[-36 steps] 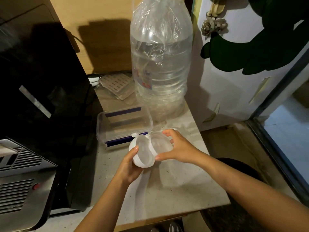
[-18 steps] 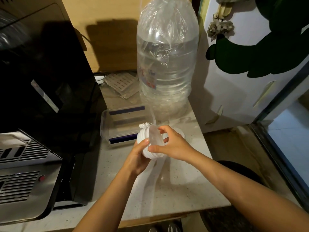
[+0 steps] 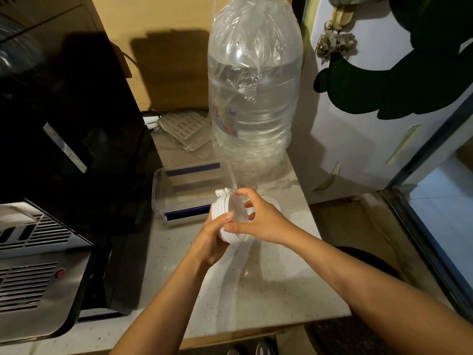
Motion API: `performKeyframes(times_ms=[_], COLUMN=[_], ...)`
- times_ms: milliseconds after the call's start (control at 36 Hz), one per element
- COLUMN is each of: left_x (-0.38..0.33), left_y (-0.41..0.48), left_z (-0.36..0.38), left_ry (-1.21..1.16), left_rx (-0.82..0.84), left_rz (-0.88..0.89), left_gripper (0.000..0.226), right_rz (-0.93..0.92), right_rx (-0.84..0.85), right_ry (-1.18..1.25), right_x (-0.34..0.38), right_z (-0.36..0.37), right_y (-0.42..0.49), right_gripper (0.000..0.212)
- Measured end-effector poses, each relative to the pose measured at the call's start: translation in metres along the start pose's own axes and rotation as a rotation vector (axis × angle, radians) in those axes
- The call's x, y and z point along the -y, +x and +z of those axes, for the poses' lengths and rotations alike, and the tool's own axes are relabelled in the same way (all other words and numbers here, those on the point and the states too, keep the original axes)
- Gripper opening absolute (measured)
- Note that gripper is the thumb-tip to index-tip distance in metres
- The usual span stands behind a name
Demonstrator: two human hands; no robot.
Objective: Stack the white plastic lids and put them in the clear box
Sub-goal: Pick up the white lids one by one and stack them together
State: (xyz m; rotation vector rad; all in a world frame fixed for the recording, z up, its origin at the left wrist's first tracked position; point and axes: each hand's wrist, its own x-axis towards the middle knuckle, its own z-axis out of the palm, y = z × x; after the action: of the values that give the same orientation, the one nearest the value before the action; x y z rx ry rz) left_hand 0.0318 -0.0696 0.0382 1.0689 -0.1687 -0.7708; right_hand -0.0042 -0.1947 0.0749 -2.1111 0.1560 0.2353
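Observation:
A stack of white plastic lids (image 3: pixel 225 208) is held on edge above the counter, just in front of the clear box (image 3: pixel 189 193), which lies open with dark blue strips on its sides. My left hand (image 3: pixel 213 239) cups the stack from below and from the left. My right hand (image 3: pixel 258 217) pinches the outermost lid against the stack's right face with thumb and fingers. More white plastic shows behind my right hand; it is mostly hidden.
A big clear water bottle (image 3: pixel 253 90) wrapped in plastic film stands right behind the box. A black appliance (image 3: pixel 64 137) and a steel vented unit (image 3: pixel 33 272) fill the left. The pale stone counter (image 3: pixel 256 290) ends at the right, beside a white door (image 3: pixel 358 139).
The two lids held apart a second ago have been brought together into one stack. Both hands have stayed in front of the box.

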Motion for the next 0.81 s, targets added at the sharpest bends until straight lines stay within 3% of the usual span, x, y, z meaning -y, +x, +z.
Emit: performKeyframes(times_ms=[83, 194, 333, 556, 722, 806], left_x=[0.000, 0.000, 0.003, 0.010, 0.012, 0.013], left_y=[0.000, -0.001, 0.000, 0.000, 0.003, 0.002], left_z=[-0.001, -0.003, -0.009, -0.017, -0.023, -0.026], left_ry=[0.019, 0.073, 0.113, 0.122, 0.083, 0.082], left_rx=[-0.005, -0.049, -0.087, -0.084, -0.092, -0.136], left_rz=[0.006, 0.004, -0.009, -0.035, -0.031, -0.048], left_gripper=[0.103, 0.127, 0.135, 0.130, 0.110, 0.109], right_rz=[-0.023, -0.031, -0.027, -0.011, 0.018, 0.037], right_rx=[0.019, 0.047, 0.078, 0.159, 0.297, 0.255], right_ry=[-0.014, -0.066, -0.115, -0.138, -0.130, -0.128], right_x=[0.000, -0.001, -0.003, -0.004, -0.012, -0.024], right_z=[0.000, -0.001, 0.000, 0.000, -0.007, -0.017], right_y=[0.001, 0.004, 0.007, 0.008, 0.019, 0.032], right_gripper=[0.077, 0.077, 0.076, 0.075, 0.078, 0.078])
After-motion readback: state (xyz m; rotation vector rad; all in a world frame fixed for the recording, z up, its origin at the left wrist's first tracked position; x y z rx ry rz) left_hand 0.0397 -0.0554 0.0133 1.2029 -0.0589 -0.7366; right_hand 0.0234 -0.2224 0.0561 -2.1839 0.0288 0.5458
